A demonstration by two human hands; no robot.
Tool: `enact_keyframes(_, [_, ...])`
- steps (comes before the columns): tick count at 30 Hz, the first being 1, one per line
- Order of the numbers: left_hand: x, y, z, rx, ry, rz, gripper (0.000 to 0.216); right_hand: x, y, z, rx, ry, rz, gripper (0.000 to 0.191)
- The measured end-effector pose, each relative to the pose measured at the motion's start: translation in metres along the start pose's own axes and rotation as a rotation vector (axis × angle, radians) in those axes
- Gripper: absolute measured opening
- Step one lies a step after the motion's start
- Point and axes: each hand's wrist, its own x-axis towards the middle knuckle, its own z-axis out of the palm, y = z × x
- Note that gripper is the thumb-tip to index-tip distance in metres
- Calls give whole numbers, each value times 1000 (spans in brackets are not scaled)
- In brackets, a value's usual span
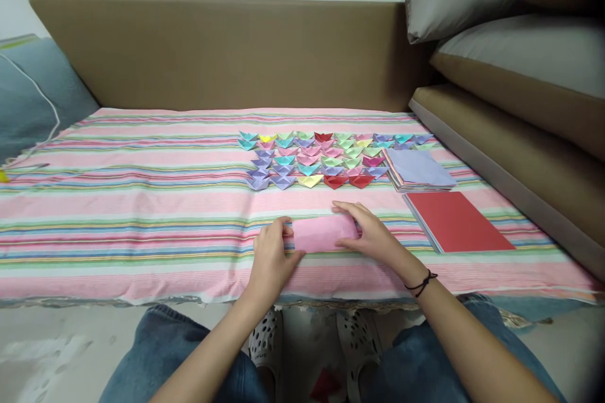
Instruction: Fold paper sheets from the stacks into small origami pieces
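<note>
A pink sheet of paper (317, 234), folded into a rectangle, lies between my hands near the front of the striped cloth (142, 208). My left hand (273, 257) grips its left edge, with the thumb at the lower corner and curled fingers at the upper one. On the right end, the thumb and fingers of my right hand (366, 233) curve around the paper, which bulges slightly there. Behind it stand rows of small folded paper boats (308, 169) in several colours.
To the right lie a stack of lilac-topped paper (418, 169) and a stack of red-topped paper (463, 221). Cushions (524, 69) pile up at the far right, beside a brown backrest (236, 53). A white cable (45, 97) runs at the left. Something red (326, 384) is on the floor.
</note>
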Motion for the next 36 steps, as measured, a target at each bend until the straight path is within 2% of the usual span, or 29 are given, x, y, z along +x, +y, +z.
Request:
enact_keyframes(8, [2,5,4,-241,6,-6,52,4,-15,-3,-42,14,-110,59])
enact_keyframes(13, [2,6,6,-428,-21,-86,59,3,-18,-5,-81,31,-148,55])
enact_keyframes(17, [4,4,4,-448,-75,-139,59,1,-17,-4,-58,68,-122,64])
enact_keyframes(20, [6,3,1,-426,-143,-115,56,0,-10,-2,15,25,-49,73])
enact_keyframes(23, [10,3,-4,-353,-138,-49,50,-2,-3,1,33,-5,52,69])
enact_keyframes(27, [17,0,-12,-184,-129,26,47,-5,-2,1,69,-34,91,63])
enact_keyframes(29, [19,0,-14,-5,-72,116,41,-5,-6,0,69,-64,91,54])
enact_keyframes(32, [11,4,-6,294,7,336,29,-7,-10,0,-1,-78,57,46])
enact_keyframes(34, [1,9,5,342,-76,514,31,-8,-11,1,-37,-53,23,47])
enact_keyframes(36, [-10,13,17,386,-169,610,50,-10,-11,1,-44,-35,-34,42])
